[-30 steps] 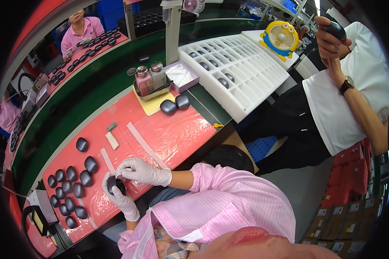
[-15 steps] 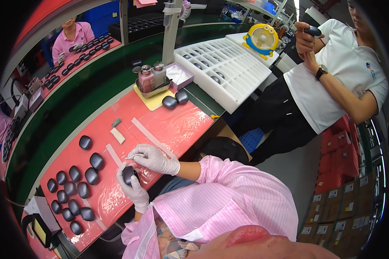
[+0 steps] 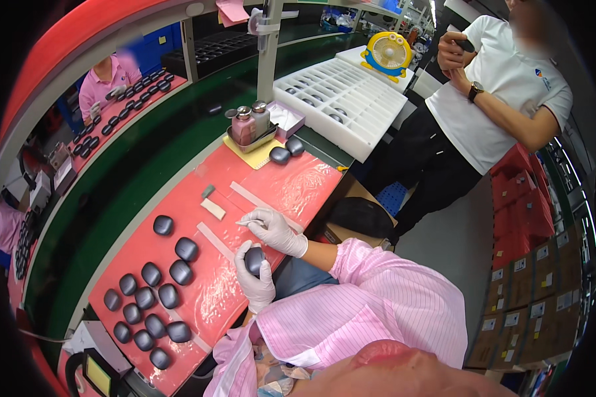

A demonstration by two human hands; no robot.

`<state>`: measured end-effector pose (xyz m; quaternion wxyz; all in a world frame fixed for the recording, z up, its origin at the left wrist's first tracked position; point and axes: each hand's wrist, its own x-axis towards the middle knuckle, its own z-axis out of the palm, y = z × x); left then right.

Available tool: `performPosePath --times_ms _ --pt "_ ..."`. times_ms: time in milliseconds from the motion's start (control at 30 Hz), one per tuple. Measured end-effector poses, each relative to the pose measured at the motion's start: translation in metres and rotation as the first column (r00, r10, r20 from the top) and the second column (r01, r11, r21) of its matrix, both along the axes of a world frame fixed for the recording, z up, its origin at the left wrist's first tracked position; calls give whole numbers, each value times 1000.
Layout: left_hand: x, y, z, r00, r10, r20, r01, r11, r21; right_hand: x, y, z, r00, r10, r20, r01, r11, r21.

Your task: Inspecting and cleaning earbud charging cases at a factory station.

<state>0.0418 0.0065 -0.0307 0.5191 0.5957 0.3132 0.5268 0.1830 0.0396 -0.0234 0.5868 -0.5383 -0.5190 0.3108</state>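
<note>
My left hand (image 3: 257,286), in a white glove, is closed around a dark, glossy, rounded case (image 3: 254,261) above the table's near edge. Just beyond it, my gloved right hand (image 3: 271,231) is pinched around something small and pale whose kind I cannot make out. A slight gap lies between the right fingertips and the case. Several similar dark cases (image 3: 169,296) lie in a loose group to the left on the red mat (image 3: 198,192). A pale block (image 3: 212,209) and a small grey-green piece (image 3: 208,191) rest beyond my hands.
A tray with two pump bottles (image 3: 244,129) stands on a yellow pad, with two dark cases (image 3: 280,155) beside it. Behind are a white compartment tray (image 3: 351,99) and a yellow fan (image 3: 387,54). A co-worker (image 3: 496,99) stands at right; another person (image 3: 106,83) sits far left.
The whole view has shifted, so the table appears farther right. My right fingertips have drawn a little away from the case, which stays in my left hand.
</note>
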Motion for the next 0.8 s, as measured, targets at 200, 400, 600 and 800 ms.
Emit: performPosePath --times_ms 200,400,600,800 --pt "0 -1 -1 998 -50 -37 52 998 46 0 -3 3 997 -27 68 25 999 35" --pt "3 -2 -9 997 -66 48 68 997 -45 3 -2 -1 998 62 -2 -62 998 10" --pt "9 -2 -12 991 38 -126 -30 997 68 7 0 -5 997 76 22 -78 989 126" --pt "14 -2 -6 990 86 -113 -85 996 10 13 -2 0 990 136 -48 -136 991 10"
